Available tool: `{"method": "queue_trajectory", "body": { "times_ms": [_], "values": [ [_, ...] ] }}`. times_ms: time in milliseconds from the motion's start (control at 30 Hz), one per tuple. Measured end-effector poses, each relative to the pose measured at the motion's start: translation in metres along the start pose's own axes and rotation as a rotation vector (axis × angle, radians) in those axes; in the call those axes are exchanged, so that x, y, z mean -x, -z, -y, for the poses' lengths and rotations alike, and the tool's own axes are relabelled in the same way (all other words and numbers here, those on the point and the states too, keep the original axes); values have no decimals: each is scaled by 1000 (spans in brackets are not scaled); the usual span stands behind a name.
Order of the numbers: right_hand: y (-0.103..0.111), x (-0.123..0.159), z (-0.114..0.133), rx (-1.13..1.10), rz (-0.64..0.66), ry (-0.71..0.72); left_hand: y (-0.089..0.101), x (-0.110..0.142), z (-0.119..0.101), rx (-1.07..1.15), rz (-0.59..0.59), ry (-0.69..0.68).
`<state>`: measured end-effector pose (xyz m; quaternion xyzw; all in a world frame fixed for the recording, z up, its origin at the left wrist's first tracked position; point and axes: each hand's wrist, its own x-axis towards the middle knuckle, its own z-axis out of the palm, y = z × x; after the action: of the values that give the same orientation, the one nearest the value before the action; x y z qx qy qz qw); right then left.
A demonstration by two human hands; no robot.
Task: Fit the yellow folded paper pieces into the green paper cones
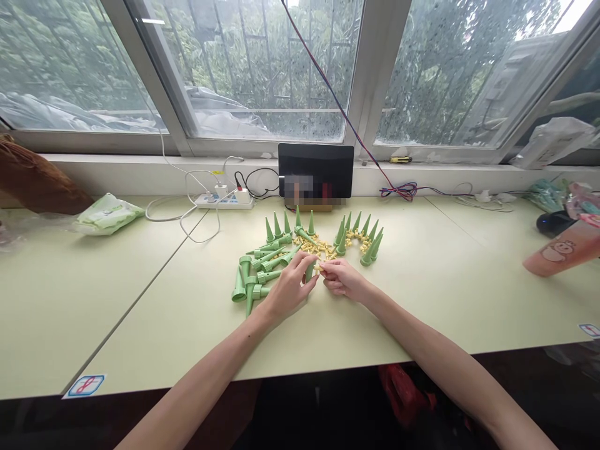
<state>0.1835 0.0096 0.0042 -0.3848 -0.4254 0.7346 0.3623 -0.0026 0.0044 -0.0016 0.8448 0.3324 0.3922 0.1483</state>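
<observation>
My left hand is closed around a green plastic cone spike, whose end shows between the fingers. My right hand pinches a small yellow piece right at that spike's end, and the two hands touch. Left of my left hand lie several green spikes on their sides. Behind the hands, more green spikes stand upright in two groups, the left group and the right group. A scatter of small yellow pieces lies between them on the pale green table.
A black tablet leans against the window sill behind the spikes. A white power strip with cables lies to its left. A green packet rests at far left. A pink bottle and a black mouse sit at right.
</observation>
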Motion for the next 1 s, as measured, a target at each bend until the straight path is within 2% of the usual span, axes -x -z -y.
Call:
{"method": "queue_trajectory", "body": {
  "times_ms": [100, 200, 367, 433, 567, 667, 800, 1000],
  "values": [
    [-1, -1, -2, 16, -16, 27, 0, -1, -1, 27, -13, 41],
    [-1, -3, -6, 41, -50, 100, 0, -4, -2, 106, -54, 147],
    [0, -9, -10, 69, -91, 213, 2, -8, -3, 437, -83, 354],
    [1, -10, -10, 127, -132, 270, 4, -10, -2, 548, -108, 421],
    [-1, -8, -11, 333, -223, 387, 8, -14, 1, 680, -231, 504],
    [-5, -3, -13, 435, -223, 478, 9, -15, 3, 768, -281, 559],
    [-9, 1, -15, 452, -212, 573, 7, -15, 2, 846, -270, 618],
    [-8, 2, -15, 458, -323, 642, 8, -14, -6, 826, -143, 648]
  ]
}}
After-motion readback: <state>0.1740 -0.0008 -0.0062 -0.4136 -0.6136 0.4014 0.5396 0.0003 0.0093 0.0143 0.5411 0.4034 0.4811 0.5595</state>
